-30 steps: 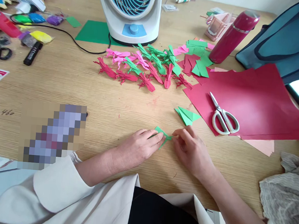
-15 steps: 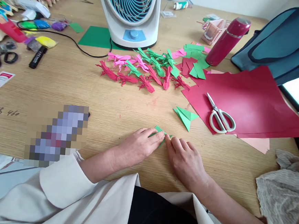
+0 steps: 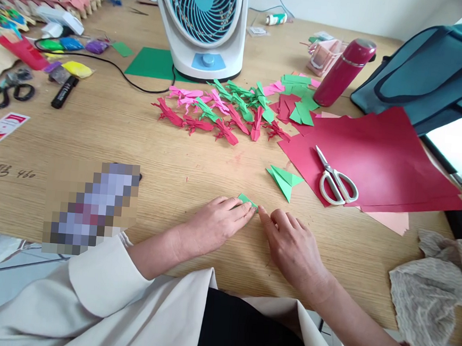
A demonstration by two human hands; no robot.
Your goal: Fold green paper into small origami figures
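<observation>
A small piece of green paper [image 3: 246,198] lies flat on the table before me, mostly hidden under my fingers. My left hand [image 3: 223,220] rests over it, its fingertips pressing the paper down. My right hand [image 3: 289,241] is at the paper's right edge, with the index fingertip touching it and the other fingers curled. Just beyond my right hand lies a folded green paper shape [image 3: 283,181] with pointed ends. Several folded red, pink and green paper figures [image 3: 228,109] are grouped farther back.
White-handled scissors [image 3: 336,184] lie on red sheets [image 3: 376,152] at the right. Behind stand a fan [image 3: 207,62], a red flask [image 3: 342,75] and a blue bag [image 3: 418,76]. A blurred-out object [image 3: 96,205] lies left; a crumpled cloth [image 3: 430,284] is far right.
The green paper shows less on its right side, between my hands. My right index finger has shifted slightly at its edge. The whole view has moved a little.
</observation>
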